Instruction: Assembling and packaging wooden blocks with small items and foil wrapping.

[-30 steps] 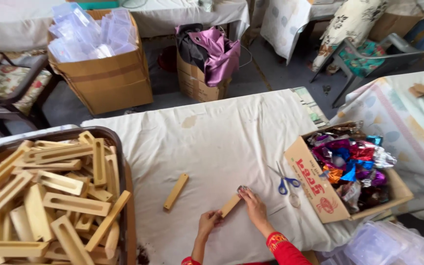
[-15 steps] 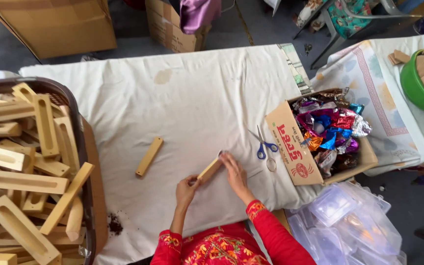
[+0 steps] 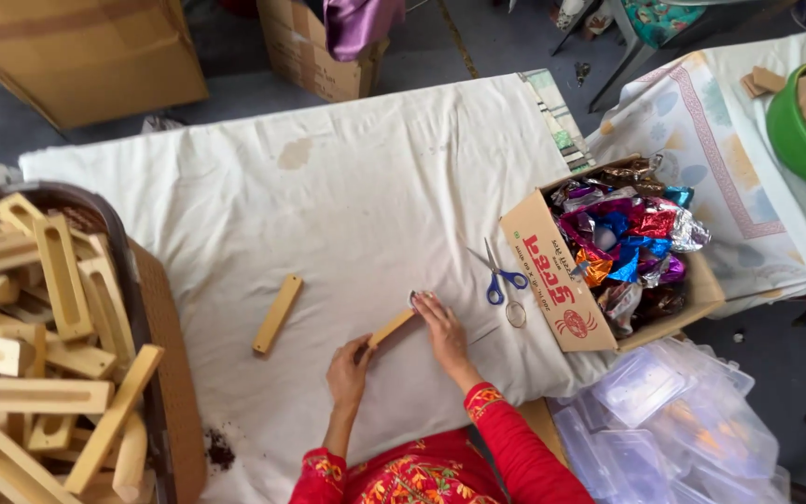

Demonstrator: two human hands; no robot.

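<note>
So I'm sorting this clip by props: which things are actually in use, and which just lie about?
In use:
left hand
right hand
wooden strip, held at both ends

Lying about:
second strip
scissors
foil box
tray of wooden frames
green tub
plastic lids

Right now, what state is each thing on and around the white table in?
Wooden strip: flat on the cloth, held at both ends by left hand and right hand.
Second wooden strip: lying loose, untouched.
Scissors: closed, lying flat.
Foil box: open, full of coloured foil.
Crate: heaped with slotted wooden blocks.
</note>
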